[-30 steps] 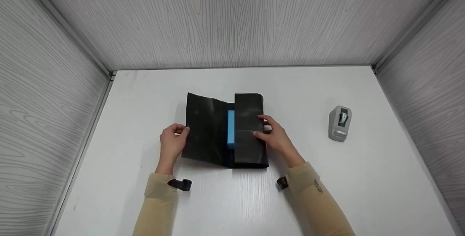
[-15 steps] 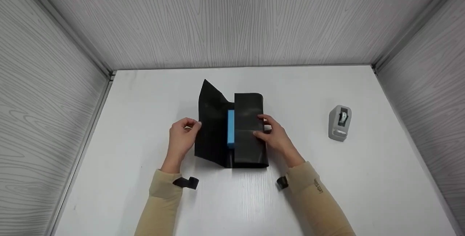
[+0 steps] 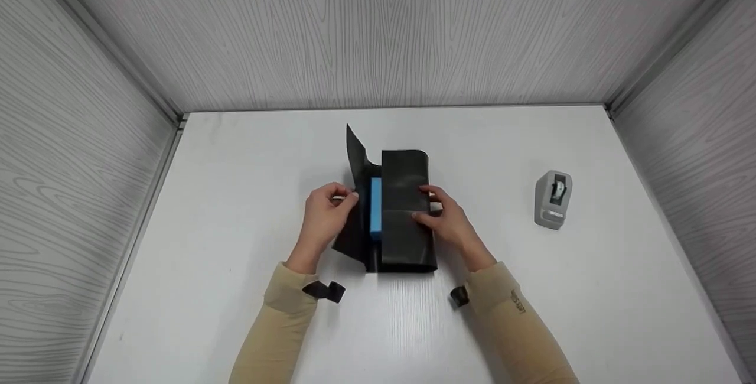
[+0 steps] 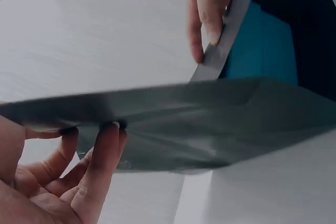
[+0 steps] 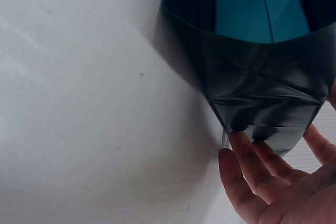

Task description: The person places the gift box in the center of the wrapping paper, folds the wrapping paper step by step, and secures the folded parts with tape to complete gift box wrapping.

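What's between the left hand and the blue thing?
A raised black flap. The left hand pinches its edge, and the blue thing lies beyond it. The head view shows this.

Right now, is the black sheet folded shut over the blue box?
Partly folded: the right flap overlaps the blue box, but the left flap stands raised.

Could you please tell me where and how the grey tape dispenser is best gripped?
Probably by its two long sides, from above with the right hand: the grey tape dispenser stands to that hand's right, narrower than it is long, and this avoids the tape roll in its top opening.
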`<state>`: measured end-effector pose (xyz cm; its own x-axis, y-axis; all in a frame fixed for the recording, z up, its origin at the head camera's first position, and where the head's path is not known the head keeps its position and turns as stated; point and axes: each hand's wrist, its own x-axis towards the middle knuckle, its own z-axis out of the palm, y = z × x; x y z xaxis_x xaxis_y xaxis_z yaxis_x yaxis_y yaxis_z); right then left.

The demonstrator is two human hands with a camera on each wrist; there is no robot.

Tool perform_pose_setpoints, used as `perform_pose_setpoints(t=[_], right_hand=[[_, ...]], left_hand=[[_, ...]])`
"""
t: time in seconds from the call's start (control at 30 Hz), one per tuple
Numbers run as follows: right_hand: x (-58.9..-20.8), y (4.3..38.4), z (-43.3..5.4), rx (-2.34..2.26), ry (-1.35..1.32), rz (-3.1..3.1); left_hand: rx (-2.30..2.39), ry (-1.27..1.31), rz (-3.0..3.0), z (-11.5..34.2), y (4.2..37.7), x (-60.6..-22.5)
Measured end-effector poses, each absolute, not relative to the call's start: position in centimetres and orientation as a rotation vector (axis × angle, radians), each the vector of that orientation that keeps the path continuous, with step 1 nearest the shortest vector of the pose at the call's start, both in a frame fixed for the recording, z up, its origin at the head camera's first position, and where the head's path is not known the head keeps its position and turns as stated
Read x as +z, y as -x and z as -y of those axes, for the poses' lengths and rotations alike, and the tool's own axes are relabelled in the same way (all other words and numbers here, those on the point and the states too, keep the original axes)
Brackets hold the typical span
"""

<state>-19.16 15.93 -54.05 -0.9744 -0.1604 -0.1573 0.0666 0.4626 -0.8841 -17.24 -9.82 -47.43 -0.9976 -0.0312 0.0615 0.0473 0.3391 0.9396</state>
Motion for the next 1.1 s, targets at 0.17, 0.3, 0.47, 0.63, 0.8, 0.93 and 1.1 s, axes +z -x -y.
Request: perform_pose_setpoints(t=[0.17, 0.3, 0.47, 0.63, 0.8, 0.93, 1.1], right_hand=[[-54.1, 19.2, -15.9, -1.54, 0.069, -2.487], [-54.1, 19.2, -15.9, -1.549, 0.061, -2.475], [-54.0, 19.2, -15.8, -1.543, 0.042, -2.481], [-54.1, 19.2, -15.9, -1.531, 0.04, -2.495], [-54.0, 19.2, -16.0, -1.523, 0.046, -2.491], [-54.0, 19.2, -16.0, -1.52, 0.052, -2.496], [-54.0, 19.2, -15.8, -1.511, 0.064, -2.526]], left_hand=[[-1.805, 0.101, 2.515, 8.3, 17.6, -47.7], [-1.798, 0.191, 2.528, 7.4, 17.9, -48.2], [-1.8, 0.263, 2.57, 6.6, 17.9, -49.1], [-1.765, 0.309, 2.612, 5.7, 18.0, -50.0], [-1.703, 0.333, 2.643, 4.8, 18.2, -50.6], [-1.59, 0.348, 2.715, 4.3, 18.2, -51.1], [-1.345, 0.454, 2.778, 3.7, 18.1, -51.4]])
